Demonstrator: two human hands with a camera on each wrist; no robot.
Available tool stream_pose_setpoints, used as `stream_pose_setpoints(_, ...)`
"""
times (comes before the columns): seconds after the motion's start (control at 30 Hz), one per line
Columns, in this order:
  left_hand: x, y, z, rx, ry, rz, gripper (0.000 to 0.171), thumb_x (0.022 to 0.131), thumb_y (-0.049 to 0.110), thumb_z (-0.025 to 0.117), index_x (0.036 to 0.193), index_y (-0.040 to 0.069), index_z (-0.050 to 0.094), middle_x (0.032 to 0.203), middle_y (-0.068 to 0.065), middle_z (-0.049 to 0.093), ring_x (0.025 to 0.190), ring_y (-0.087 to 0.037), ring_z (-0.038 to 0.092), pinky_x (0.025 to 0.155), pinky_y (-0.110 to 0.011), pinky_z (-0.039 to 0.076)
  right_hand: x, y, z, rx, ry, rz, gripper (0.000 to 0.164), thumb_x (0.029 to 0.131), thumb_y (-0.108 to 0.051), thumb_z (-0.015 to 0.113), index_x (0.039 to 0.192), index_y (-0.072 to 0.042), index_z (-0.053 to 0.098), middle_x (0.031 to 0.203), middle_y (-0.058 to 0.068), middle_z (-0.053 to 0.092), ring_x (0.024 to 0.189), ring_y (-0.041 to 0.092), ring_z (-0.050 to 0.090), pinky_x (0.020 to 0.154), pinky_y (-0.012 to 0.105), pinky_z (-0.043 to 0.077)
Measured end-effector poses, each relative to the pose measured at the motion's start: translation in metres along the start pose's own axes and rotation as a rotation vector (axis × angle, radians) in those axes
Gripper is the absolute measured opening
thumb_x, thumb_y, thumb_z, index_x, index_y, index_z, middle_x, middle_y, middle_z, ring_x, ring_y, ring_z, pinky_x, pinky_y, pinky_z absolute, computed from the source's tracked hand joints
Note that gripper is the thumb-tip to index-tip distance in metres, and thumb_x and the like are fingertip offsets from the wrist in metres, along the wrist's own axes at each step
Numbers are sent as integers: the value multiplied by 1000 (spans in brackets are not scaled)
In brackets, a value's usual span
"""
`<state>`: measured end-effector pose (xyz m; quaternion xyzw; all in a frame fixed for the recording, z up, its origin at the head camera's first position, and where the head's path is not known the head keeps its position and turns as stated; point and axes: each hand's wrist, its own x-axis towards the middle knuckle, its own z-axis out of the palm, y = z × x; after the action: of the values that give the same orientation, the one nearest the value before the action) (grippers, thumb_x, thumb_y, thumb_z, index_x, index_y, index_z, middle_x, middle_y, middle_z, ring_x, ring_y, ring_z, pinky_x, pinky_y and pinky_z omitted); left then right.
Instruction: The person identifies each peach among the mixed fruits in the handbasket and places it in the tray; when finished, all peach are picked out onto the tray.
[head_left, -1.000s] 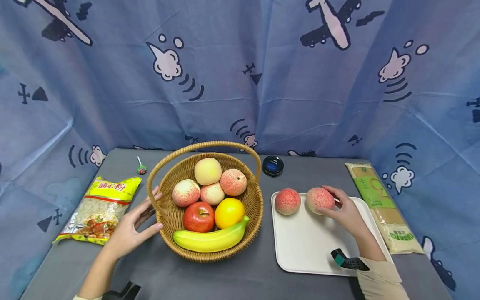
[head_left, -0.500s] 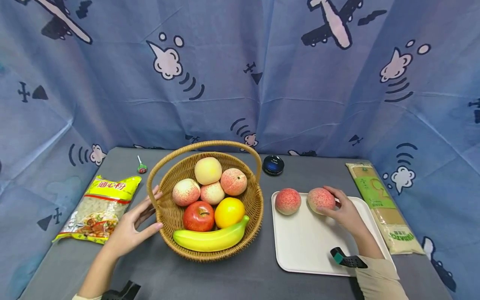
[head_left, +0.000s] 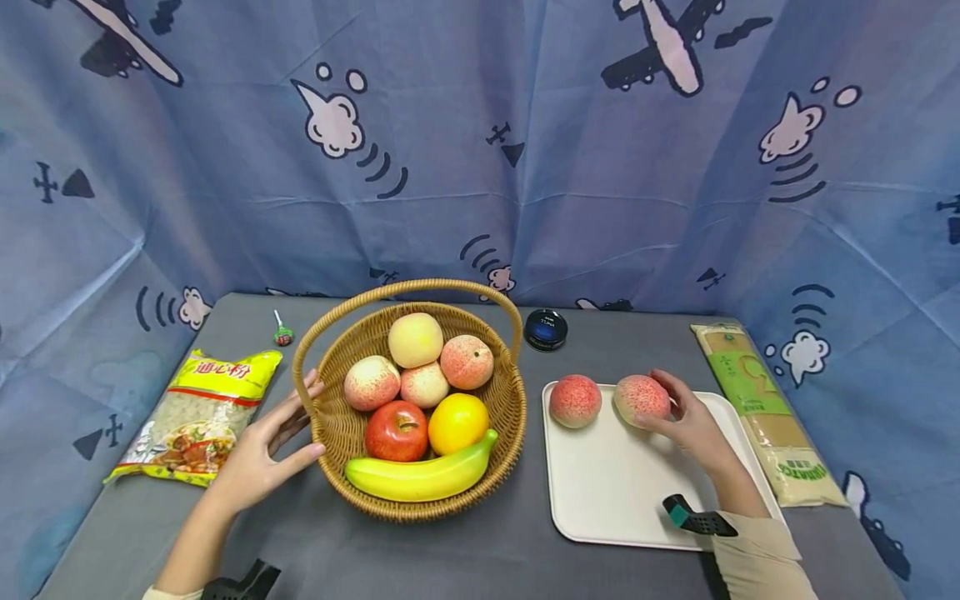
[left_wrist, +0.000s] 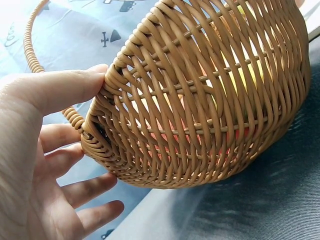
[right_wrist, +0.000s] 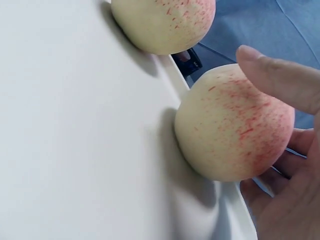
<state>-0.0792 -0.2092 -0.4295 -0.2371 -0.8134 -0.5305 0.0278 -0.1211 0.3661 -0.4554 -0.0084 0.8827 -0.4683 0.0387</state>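
Observation:
On the left, a wicker basket [head_left: 510, 450] bears several peaches [head_left: 372, 383], a red apple [head_left: 397, 431], an orange [head_left: 458, 423] and a banana [head_left: 422, 473]. My left hand [head_left: 262, 450] touches the basket's left rim, fingers near the handle's base and thumb apart; in the left wrist view the thumb [left_wrist: 75, 87] lies along the rim with fingers spread below. On the white tray [head_left: 622, 492], my right hand [head_left: 693, 425] holds a pink-red peach [head_left: 640, 398] between thumb and fingers, close to the tray's back edge. A second peach [head_left: 575, 402] sits to its left.
A yellow food bag [head_left: 202, 417] lies left of the basket, with a lollipop [head_left: 282, 333] behind it. A round dark tin [head_left: 546, 330] stands behind, between basket and tray. Beside the tray lies a green-and-tan packet [head_left: 765, 408]. A patterned blue curtain [head_left: 450, 167] closes off the back.

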Motion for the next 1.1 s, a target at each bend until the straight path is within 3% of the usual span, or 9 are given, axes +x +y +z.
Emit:
stream_pose_setpoints(0.13,0,0,0,5,1,-2,69,83,-6,66,145,2,36,156,-20,20,137,3,31,105,-11,37,-3,-5,-3,15,37,-54,85,83,-14,73,148,2,22,148,27,32,137,38,27,108,5,28)
stream_pose_setpoints(0.2,0,0,0,7,0,-1,69,83,-6,66,145,2,36,156,-20,20,137,3,31,105,-11,37,-4,-7,-4,13,63,-91,82,83,-11,73,147,2,24,147,27,33,139,29,29,109,7,28)
stream_pose_setpoints(0.33,0,1,0,10,0,-1,69,83,-6,66,145,1,36,156,-20,20,137,3,31,105,-10,37,-7,-13,-4,28,112,-176,75,84,-6,70,146,3,28,144,29,35,134,1,33,102,-2,26)
stream_pose_setpoints(0.43,1,1,0,8,-2,-1,69,83,-6,66,145,1,36,156,-20,19,137,3,31,105,-10,36,-9,-24,-4,41,134,-241,72,84,-1,69,144,3,30,144,28,35,129,-8,34,103,-1,27)
stream_pose_setpoints(0.8,0,0,0,2,0,-1,69,83,-6,66,145,1,36,156,-19,19,137,2,31,105,-11,37,-21,-79,12,53,64,-382,73,80,5,71,144,-4,37,145,16,41,129,-7,37,104,3,32)
stream_pose_setpoints(0.97,0,1,0,0,-1,2,68,83,-6,66,144,0,36,156,-19,20,137,3,30,105,-11,37,-26,-104,23,92,51,-492,74,75,14,70,141,-1,40,143,19,43,132,3,40,106,9,34)
stream_pose_setpoints(1.1,1,0,0,-7,-2,4,69,83,-6,66,144,0,36,156,-19,19,138,2,30,105,-12,37,-28,-124,31,132,-17,-566,76,73,18,69,141,2,39,144,19,42,135,12,39,110,15,34)
